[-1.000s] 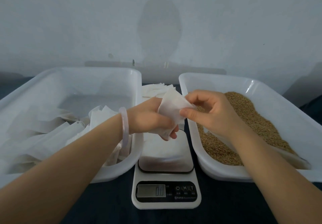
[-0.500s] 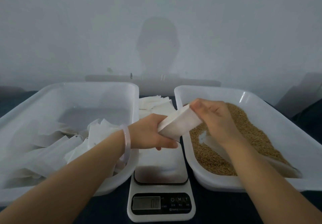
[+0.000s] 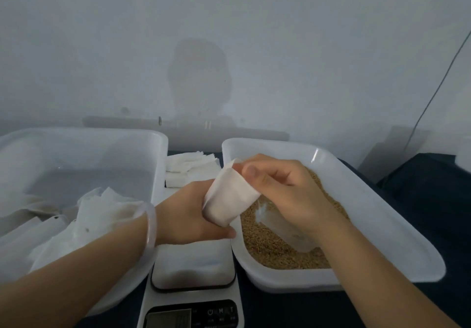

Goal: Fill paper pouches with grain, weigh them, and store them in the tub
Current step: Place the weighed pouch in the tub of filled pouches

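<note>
Pouch (image 3: 229, 197) held above scale (image 3: 193, 271), straddling left rim of grain tub (image 3: 382, 215). Left hand (image 3: 188, 213) grips its base, fingers curled. Right hand (image 3: 285, 190) pinches mouth edge. Best spread mouth wide and keep pouch upright over grain (image 3: 267, 248) before filling.

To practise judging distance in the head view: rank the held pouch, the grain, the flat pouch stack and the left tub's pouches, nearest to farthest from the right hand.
1. Held pouch: pinched by the right hand.
2. Grain: right tub, just beneath.
3. Flat pouch stack: centre, farther back.
4. Left tub's pouches: far left.
</note>
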{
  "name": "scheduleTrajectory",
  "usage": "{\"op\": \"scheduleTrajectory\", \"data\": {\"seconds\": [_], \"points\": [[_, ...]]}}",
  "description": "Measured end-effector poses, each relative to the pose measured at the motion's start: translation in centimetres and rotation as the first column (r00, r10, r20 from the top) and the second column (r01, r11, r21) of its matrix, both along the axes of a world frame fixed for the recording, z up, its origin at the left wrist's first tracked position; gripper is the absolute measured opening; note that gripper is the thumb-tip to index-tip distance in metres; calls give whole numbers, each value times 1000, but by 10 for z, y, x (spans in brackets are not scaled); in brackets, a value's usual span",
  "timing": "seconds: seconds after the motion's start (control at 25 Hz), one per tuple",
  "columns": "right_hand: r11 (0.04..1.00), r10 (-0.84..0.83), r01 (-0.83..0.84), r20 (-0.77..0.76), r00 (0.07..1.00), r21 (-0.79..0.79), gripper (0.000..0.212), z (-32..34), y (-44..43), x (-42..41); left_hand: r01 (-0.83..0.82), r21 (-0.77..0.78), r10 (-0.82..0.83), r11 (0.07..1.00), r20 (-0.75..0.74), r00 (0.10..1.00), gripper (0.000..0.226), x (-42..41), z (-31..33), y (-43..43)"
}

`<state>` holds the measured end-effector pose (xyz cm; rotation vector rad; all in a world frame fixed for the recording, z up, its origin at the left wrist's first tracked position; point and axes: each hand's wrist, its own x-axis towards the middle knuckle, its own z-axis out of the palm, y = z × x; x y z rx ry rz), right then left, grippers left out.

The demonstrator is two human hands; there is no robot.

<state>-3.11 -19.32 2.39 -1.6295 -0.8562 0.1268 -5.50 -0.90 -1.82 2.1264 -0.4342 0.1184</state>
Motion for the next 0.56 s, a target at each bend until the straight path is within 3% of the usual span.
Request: {"op": "scheduleTrajectory", "data": {"seconds": [0.12, 0.2, 0.28, 0.4, 0.48, 0.56], "points": [[980, -36, 37, 7, 999, -193, 43, 7, -8, 8, -57, -102, 49, 993, -79, 996, 28, 2, -1, 2], [910, -185, 191, 53, 981, -367, 48, 6, -30, 25, -88, -183, 67, 979, -120, 991, 32, 1, 1, 7], [711, -318, 348, 162, 934, -611, 43, -7, -60, 44, -120, -312, 63, 943, -185, 981, 33, 3, 2, 9], [327, -302, 242, 141, 943, -914, 34, -41, -108, 58, -169, -440, 29, 882, -307, 951, 30, 8, 2, 8], [227, -305, 188, 113, 946, -956, 34, -57, -131, 59, -203, -499, 29, 843, -335, 942, 26, 10, 0, 8], [232, -312, 244, 166, 936, -942, 23, -60, -139, 58, -228, -530, 52, 817, -327, 944, 22, 11, -1, 9]]}}
